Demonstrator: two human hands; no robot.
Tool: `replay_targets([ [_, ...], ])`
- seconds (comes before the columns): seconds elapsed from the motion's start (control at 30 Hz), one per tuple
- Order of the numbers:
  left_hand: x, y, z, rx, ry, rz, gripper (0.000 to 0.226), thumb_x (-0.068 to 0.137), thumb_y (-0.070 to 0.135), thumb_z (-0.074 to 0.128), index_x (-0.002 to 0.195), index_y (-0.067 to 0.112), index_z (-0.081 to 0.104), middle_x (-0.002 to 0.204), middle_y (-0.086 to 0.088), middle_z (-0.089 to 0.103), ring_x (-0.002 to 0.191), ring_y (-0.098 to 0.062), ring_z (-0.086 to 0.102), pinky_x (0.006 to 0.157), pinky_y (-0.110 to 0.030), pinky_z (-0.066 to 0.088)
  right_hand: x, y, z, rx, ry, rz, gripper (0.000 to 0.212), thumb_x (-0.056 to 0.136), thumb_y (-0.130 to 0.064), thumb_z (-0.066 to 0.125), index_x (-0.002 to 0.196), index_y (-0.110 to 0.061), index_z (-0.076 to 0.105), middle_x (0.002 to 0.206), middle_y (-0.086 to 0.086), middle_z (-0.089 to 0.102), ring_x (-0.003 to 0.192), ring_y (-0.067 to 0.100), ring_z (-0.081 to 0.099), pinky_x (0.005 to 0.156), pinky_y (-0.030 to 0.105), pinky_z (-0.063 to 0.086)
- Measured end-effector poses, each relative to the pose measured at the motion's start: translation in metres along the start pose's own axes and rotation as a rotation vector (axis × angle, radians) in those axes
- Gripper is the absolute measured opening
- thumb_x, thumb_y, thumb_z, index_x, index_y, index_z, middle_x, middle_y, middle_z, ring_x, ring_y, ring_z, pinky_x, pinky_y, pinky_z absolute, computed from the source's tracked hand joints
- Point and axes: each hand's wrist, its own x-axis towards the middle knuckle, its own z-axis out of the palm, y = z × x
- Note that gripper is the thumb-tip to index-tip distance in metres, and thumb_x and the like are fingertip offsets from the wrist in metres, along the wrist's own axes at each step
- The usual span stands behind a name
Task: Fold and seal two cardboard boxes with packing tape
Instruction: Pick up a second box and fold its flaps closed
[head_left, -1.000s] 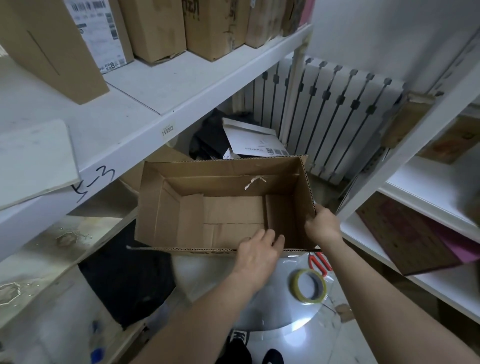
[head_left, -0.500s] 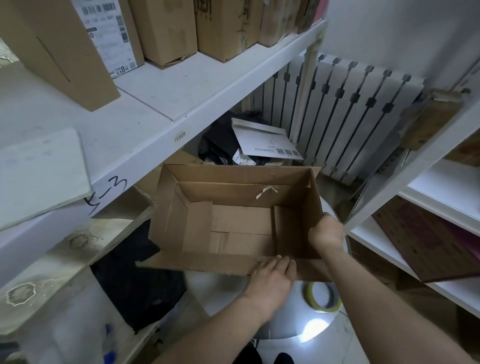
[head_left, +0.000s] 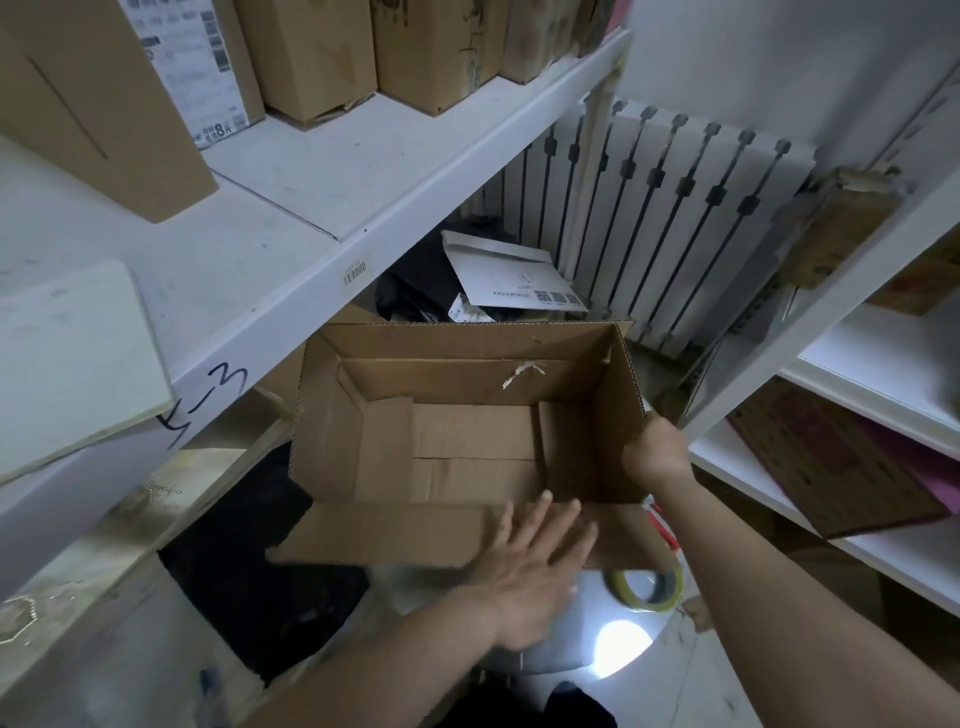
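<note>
An open brown cardboard box (head_left: 467, 426) stands on a round white table (head_left: 597, 649), its bottom flaps folded in and nothing inside. Its near long flap (head_left: 395, 535) is folded outward toward me. My left hand (head_left: 530, 566) lies over the right part of that flap with fingers straight and spread. My right hand (head_left: 657, 449) grips the box's right end wall near its near corner. A roll of yellowish packing tape (head_left: 647, 584) lies on the table just below the flap's right end, partly hidden by it.
A white shelf (head_left: 322, 244) with several cardboard boxes runs along the left, another white shelf unit (head_left: 857, 395) on the right. A white radiator (head_left: 675, 218) stands behind. Something red (head_left: 662, 527) lies by the box's right side. A white envelope (head_left: 514, 280) lies beyond the box.
The near flap has swung down and outward toward me. My left hand has gone from gripping the near edge to lying flat and spread on the flap. My right hand stays on the right wall.
</note>
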Motion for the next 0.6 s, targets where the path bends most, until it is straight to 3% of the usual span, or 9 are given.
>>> replay_targets([
  [0.07, -0.008, 0.003, 0.018, -0.051, -0.110, -0.004, 0.062, 0.105, 0.033, 0.028, 0.155, 0.030, -0.010, 0.159, 0.003, -0.029, 0.136, -0.024, -0.040, 0.114, -0.058, -0.016, -0.002, -0.002, 0.002, -0.008, -0.009, -0.006, 0.030, 0.089, 0.002, 0.050, 0.119, 0.003, 0.053, 0.113, 0.025, 0.059, 0.104, 0.040, 0.058, 0.075, 0.039, 0.047],
  [0.13, -0.007, -0.002, 0.020, -0.084, -0.150, -0.014, 0.059, 0.105, 0.034, 0.028, 0.155, 0.034, -0.003, 0.160, 0.004, -0.025, 0.142, -0.026, -0.034, 0.116, -0.058, -0.010, -0.001, -0.001, 0.001, -0.027, -0.014, -0.038, 0.039, 0.088, 0.003, 0.050, 0.127, 0.000, 0.049, 0.115, 0.025, 0.059, 0.106, 0.041, 0.057, 0.081, 0.041, 0.050],
  [0.3, 0.005, -0.011, -0.021, -0.293, 0.009, -0.059, 0.046, 0.105, 0.038, 0.033, 0.150, 0.042, 0.027, 0.163, 0.010, -0.011, 0.148, -0.017, -0.017, 0.121, -0.049, -0.003, -0.002, -0.003, -0.002, -0.051, -0.034, -0.095, 0.061, 0.091, 0.004, 0.047, 0.148, -0.011, 0.031, 0.123, 0.023, 0.054, 0.109, 0.040, 0.056, 0.092, 0.046, 0.051],
  [0.4, 0.019, -0.021, -0.052, -0.598, -0.026, -0.163, 0.058, 0.102, 0.030, 0.046, 0.154, 0.033, 0.021, 0.162, 0.000, 0.016, 0.148, -0.020, 0.017, 0.118, -0.032, 0.019, -0.002, -0.005, -0.003, -0.089, -0.067, -0.111, 0.060, 0.094, 0.002, 0.046, 0.149, -0.012, 0.028, 0.127, 0.022, 0.051, 0.114, 0.039, 0.053, 0.093, 0.044, 0.046],
  [0.47, 0.033, -0.036, -0.075, -0.881, -0.063, -0.235, 0.055, 0.103, 0.023, 0.047, 0.153, 0.023, 0.026, 0.157, -0.004, 0.032, 0.142, -0.018, 0.034, 0.106, -0.020, 0.030, 0.001, -0.003, -0.004, -0.079, -0.091, -0.102, 0.059, 0.094, 0.000, 0.047, 0.148, -0.012, 0.029, 0.126, 0.022, 0.051, 0.113, 0.038, 0.053, 0.094, 0.044, 0.047],
  [0.53, 0.045, -0.054, -0.097, -0.840, 0.015, -0.287, 0.045, 0.104, 0.022, 0.045, 0.148, 0.016, 0.038, 0.152, -0.005, 0.041, 0.138, -0.018, 0.040, 0.100, -0.016, 0.030, 0.004, -0.001, -0.006, -0.055, -0.112, -0.097, 0.056, 0.095, -0.002, 0.047, 0.147, -0.013, 0.030, 0.123, 0.021, 0.053, 0.110, 0.037, 0.055, 0.094, 0.046, 0.050],
  [0.6, 0.053, -0.072, -0.113, -0.709, 0.181, -0.392, 0.045, 0.102, 0.023, 0.047, 0.147, 0.015, 0.041, 0.152, -0.007, 0.040, 0.136, -0.022, 0.042, 0.104, -0.022, 0.031, 0.008, 0.002, -0.009, -0.044, -0.121, -0.103, 0.050, 0.097, -0.007, 0.045, 0.145, -0.013, 0.033, 0.118, 0.021, 0.056, 0.105, 0.036, 0.057, 0.091, 0.048, 0.052],
])
